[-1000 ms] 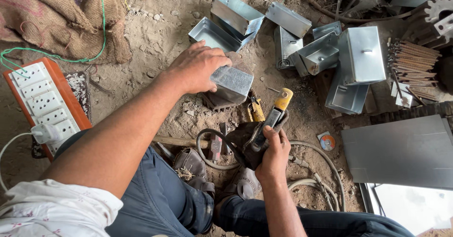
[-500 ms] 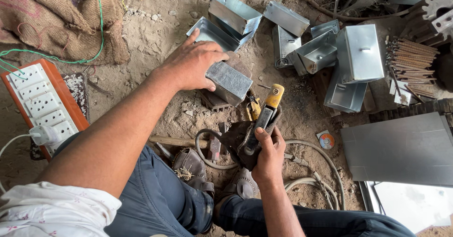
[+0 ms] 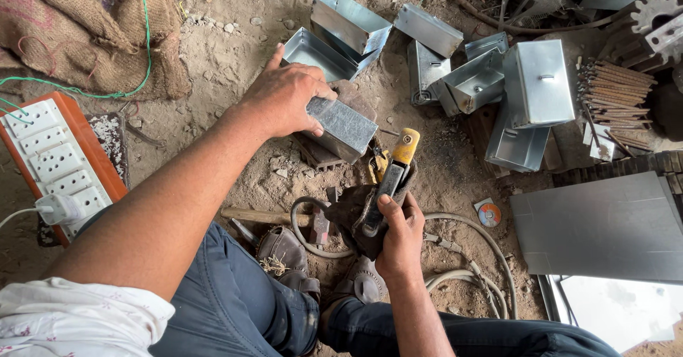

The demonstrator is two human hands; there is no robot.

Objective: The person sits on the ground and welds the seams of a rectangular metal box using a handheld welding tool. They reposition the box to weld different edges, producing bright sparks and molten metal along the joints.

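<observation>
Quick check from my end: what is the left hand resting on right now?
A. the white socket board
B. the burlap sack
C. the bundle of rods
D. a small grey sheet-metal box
D: the left hand grips a small grey sheet-metal box on the dirt floor, while the right hand holds a yellow-tipped tool wrapped in dark cloth.

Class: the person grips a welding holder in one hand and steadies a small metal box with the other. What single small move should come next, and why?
Probably bring the welding holder, gripped in the right hand, forward to the small metal box. The left hand already presses that box onto its block, while the holder's yellow tip sits just beside the box, not touching it.
</observation>
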